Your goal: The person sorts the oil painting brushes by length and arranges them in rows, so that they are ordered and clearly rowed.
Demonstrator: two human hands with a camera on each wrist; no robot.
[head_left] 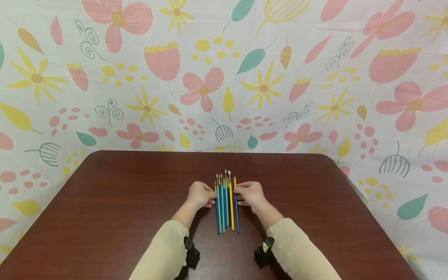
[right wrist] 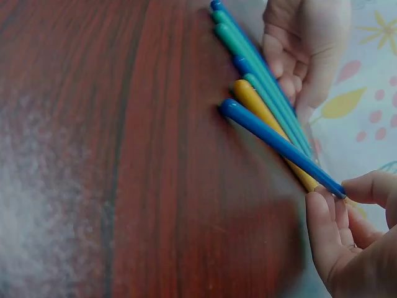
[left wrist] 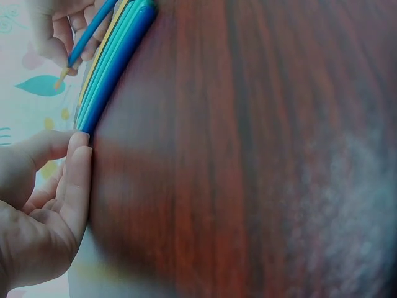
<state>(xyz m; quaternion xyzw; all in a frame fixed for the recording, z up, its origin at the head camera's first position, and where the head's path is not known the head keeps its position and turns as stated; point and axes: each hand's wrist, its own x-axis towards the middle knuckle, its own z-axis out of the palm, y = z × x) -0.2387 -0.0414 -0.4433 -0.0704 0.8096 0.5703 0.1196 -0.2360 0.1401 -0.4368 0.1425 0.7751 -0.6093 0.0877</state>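
A row of slender blue, green and yellow paintbrushes (head_left: 226, 202) lies on the glossy red-brown wood-grain table (head_left: 122, 214), between both hands. The left hand (head_left: 201, 194), fingertips nearly closed, pinches the row's outer blue brush (head_left: 217, 214). The right hand (head_left: 250, 193) pinches a single dark-blue round-handled paintbrush (head_left: 237, 214) between thumb and fingers, just beside the yellow brush (head_left: 231, 210).

We see a brown table (head_left: 126, 210) with rounded far corners; behind it, a white cloth (head_left: 224, 77) printed with flowers (head_left: 203, 90) and leaves (head_left: 228, 101).
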